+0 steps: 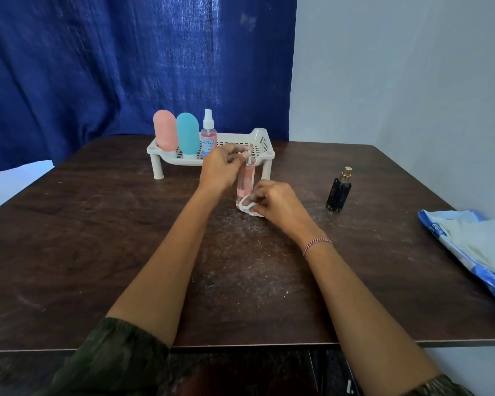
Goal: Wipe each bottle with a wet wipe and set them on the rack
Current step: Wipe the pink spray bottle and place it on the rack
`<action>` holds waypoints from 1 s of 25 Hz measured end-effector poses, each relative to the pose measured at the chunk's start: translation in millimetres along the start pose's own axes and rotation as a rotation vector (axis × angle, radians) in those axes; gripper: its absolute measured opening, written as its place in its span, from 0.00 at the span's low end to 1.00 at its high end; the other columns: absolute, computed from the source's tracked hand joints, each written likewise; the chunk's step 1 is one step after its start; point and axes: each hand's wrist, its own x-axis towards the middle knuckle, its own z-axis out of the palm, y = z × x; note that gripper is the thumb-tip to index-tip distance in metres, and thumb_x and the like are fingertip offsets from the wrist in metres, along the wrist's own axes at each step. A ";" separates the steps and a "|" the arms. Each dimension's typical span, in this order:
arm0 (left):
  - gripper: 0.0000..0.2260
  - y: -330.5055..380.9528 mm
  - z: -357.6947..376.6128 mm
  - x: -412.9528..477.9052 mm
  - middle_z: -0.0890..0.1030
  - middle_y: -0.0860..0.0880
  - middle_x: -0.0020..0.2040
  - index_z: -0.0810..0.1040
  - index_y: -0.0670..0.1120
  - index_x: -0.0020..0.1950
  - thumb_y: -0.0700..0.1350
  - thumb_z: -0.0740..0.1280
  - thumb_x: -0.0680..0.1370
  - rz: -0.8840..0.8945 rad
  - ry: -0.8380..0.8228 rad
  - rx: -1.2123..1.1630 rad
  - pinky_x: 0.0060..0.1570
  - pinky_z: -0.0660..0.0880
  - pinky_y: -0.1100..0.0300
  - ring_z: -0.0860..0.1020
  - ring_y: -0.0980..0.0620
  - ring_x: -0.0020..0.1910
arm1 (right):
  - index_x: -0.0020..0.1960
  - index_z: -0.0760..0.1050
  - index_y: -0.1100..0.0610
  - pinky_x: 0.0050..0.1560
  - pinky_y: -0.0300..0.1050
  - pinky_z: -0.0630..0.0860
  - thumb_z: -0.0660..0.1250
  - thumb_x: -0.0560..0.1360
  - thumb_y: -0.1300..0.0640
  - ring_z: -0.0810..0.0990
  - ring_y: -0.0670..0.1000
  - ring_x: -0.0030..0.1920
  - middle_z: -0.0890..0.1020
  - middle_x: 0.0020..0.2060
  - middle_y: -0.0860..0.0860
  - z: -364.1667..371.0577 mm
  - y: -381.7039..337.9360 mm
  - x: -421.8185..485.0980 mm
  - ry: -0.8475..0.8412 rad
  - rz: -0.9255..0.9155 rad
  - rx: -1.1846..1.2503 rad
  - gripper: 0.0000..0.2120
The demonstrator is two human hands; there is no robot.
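Observation:
A slim pink spray bottle (245, 180) stands upright on the table in front of the rack. My left hand (219, 167) grips its silver top. My right hand (277, 204) presses a white wet wipe (246, 205) against the bottle's base. The white rack (262, 142) stands at the back of the table. It holds a pink bottle (165, 130), a teal bottle (187, 132) and a clear spray bottle (208, 135) in its left half. A black bottle with a gold top (339, 191) stands on the table to the right.
A blue and white wipe pack (469, 247) lies at the table's right edge. A blue curtain hangs behind the dark wooden table (97, 238), and a pale wall rises on the right.

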 end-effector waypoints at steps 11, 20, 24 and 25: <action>0.11 4.5 -2.4 -2.1 0.82 0.44 0.57 0.79 0.42 0.59 0.41 0.67 0.78 0.072 -0.102 -0.043 0.56 0.77 0.55 0.80 0.51 0.56 | 0.54 0.79 0.63 0.54 0.47 0.79 0.69 0.72 0.65 0.76 0.52 0.58 0.78 0.54 0.55 -7.3 -10.3 -1.5 0.388 -0.014 0.054 0.11; 0.08 6.6 -5.5 -7.3 0.79 0.52 0.51 0.78 0.43 0.57 0.37 0.61 0.80 0.135 -0.265 -0.159 0.43 0.73 0.74 0.77 0.66 0.47 | 0.54 0.79 0.64 0.56 0.46 0.77 0.66 0.73 0.67 0.77 0.52 0.56 0.77 0.53 0.56 -13.3 -8.6 -1.6 0.453 0.025 0.076 0.11; 0.09 5.3 -8.5 -7.4 0.80 0.49 0.52 0.77 0.44 0.56 0.37 0.59 0.81 0.094 -0.318 -0.221 0.42 0.72 0.72 0.78 0.61 0.47 | 0.54 0.79 0.64 0.56 0.45 0.77 0.67 0.73 0.68 0.77 0.52 0.56 0.78 0.53 0.55 -14.5 -6.2 -2.0 0.459 0.080 0.095 0.10; 0.09 5.3 -9.1 -7.5 0.79 0.48 0.53 0.77 0.44 0.56 0.37 0.59 0.81 0.095 -0.327 -0.239 0.42 0.73 0.71 0.78 0.59 0.49 | 0.54 0.79 0.63 0.57 0.44 0.77 0.67 0.73 0.68 0.77 0.51 0.56 0.78 0.52 0.55 -14.1 -7.7 -2.2 0.461 0.054 0.096 0.10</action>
